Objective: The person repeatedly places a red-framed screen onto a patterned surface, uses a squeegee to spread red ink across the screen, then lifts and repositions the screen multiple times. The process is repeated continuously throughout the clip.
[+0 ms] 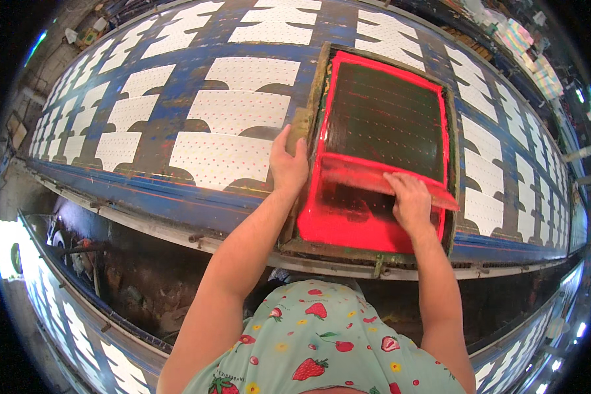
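A screen printing frame [319,88] with worn edges lies on the long blue table, in front of me and a little right. Its dark mesh [387,111] shows rows of small dots, and bright red ink [348,240] is thickest along the near end and the borders. My right hand [412,202] is closed on a red-smeared squeegee [358,176], which lies across the lower half of the mesh, a band of ink along its far side. At the frame's left edge, my left hand [289,164] grips the side, thumb toward the mesh.
White cut pieces with small red dots [236,111] lie in rows along the blue table [197,209], both left and right of the frame. A metal rail [197,241] runs along the near edge. Another table with similar pieces [79,335] stands at lower left.
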A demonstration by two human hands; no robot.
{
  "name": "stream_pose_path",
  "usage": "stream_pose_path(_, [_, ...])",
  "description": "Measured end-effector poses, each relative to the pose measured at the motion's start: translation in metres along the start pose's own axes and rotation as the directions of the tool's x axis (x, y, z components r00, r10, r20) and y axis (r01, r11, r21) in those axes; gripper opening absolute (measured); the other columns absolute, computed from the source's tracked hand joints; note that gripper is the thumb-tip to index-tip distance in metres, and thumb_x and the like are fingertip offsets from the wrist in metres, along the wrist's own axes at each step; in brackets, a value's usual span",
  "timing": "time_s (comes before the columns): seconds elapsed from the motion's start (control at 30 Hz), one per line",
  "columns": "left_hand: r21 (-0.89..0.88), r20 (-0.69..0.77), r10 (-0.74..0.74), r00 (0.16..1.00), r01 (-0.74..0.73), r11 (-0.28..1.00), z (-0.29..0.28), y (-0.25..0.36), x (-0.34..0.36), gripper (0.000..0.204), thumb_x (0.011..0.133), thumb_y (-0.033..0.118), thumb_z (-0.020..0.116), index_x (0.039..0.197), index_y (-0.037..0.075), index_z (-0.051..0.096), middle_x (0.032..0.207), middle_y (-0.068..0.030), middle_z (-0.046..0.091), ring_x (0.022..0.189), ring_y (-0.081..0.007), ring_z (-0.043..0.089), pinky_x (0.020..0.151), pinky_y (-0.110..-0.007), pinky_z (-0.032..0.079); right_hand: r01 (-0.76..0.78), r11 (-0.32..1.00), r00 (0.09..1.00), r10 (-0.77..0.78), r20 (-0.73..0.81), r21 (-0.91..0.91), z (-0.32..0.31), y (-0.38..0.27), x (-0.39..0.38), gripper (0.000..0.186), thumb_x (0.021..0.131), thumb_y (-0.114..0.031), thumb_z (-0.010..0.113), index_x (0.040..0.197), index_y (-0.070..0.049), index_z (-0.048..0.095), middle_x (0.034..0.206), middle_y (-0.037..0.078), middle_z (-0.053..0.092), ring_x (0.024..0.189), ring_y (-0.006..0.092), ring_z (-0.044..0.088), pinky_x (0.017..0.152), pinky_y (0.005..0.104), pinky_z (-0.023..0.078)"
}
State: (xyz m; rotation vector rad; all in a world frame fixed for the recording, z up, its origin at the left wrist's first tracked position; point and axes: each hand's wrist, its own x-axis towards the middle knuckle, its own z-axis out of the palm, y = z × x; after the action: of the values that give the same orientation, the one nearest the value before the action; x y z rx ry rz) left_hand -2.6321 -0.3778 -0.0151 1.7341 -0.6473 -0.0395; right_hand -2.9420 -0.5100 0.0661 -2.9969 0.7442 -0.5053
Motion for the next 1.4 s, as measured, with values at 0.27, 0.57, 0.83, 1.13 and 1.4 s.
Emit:
stream_pose_path(0.27, [-0.061,0.058,-0.137,0.989,0.141,0.988,-0.006,0.013,-0.001,0.052,0.108,0.011,0.075,0.156,-0.006,0.063,0.148,-0.023,0.073,0.135,-0.0285,0.07,0.119,-0.04,0.052,0.033,0.999,0.998,-0.035,-0.057,-0.035,0.053,0.115,0.153,0.054,0.084,0.004,0.072,0.134,-0.016,0.078,0.114,0.01,0.076,0.113,0.0342,0.074,0.096,0.0499,0.058])
stream_pose_path(0.57, [-0.068,0.079,-0.239,0.968,0.244,0.967,-0.009,0.033,-0.002,0.053,0.11,0.009,0.071,0.16,-0.005,0.061,0.157,-0.0194,0.068,0.145,-0.0262,0.063,0.126,-0.039,0.045,-0.068,0.996,0.994,0.072,0.079,-0.051,0.079,0.211,0.297,0.044,0.093,-0.003,0.068,0.133,-0.019,0.079,0.118,0.015,0.08,0.115,0.0382,0.077,0.098,0.0547,0.061])
stream_pose_path(0.83, [-0.006,0.084,-0.248,0.965,0.25,0.968,-0.01,0.041,-0.004,0.053,0.111,0.009,0.068,0.162,-0.005,0.059,0.16,-0.0187,0.065,0.151,-0.027,0.058,0.13,-0.042,0.04,-0.032,0.998,0.994,0.038,0.103,-0.06,0.079,0.244,0.333,0.046,0.096,-0.007,0.067,0.137,-0.022,0.08,0.124,0.015,0.082,0.117,0.0383,0.078,0.101,0.0535,0.063])
stream_pose_path(1.13, [0.087,0.071,-0.145,0.987,0.139,0.986,-0.009,0.027,-0.003,0.049,0.114,0.009,0.064,0.16,-0.006,0.058,0.156,-0.0171,0.067,0.144,-0.0241,0.061,0.126,-0.039,0.044,-0.027,1.0,0.971,0.024,0.236,0.01,0.056,0.237,0.329,0.026,0.095,-0.016,0.071,0.12,-0.015,0.081,0.117,0.018,0.083,0.116,0.041,0.078,0.101,0.0565,0.062])
stream_pose_path(1.4, [0.024,0.055,-0.087,0.995,0.086,0.996,-0.004,0.018,-0.002,0.048,0.112,0.014,0.066,0.155,-0.006,0.061,0.15,-0.0267,0.069,0.142,-0.0352,0.065,0.123,-0.043,0.048,0.038,0.999,0.957,-0.044,0.286,0.028,0.017,0.151,0.202,0.024,0.093,-0.011,0.068,0.112,-0.013,0.081,0.112,0.019,0.081,0.111,0.0437,0.078,0.095,0.0582,0.062])
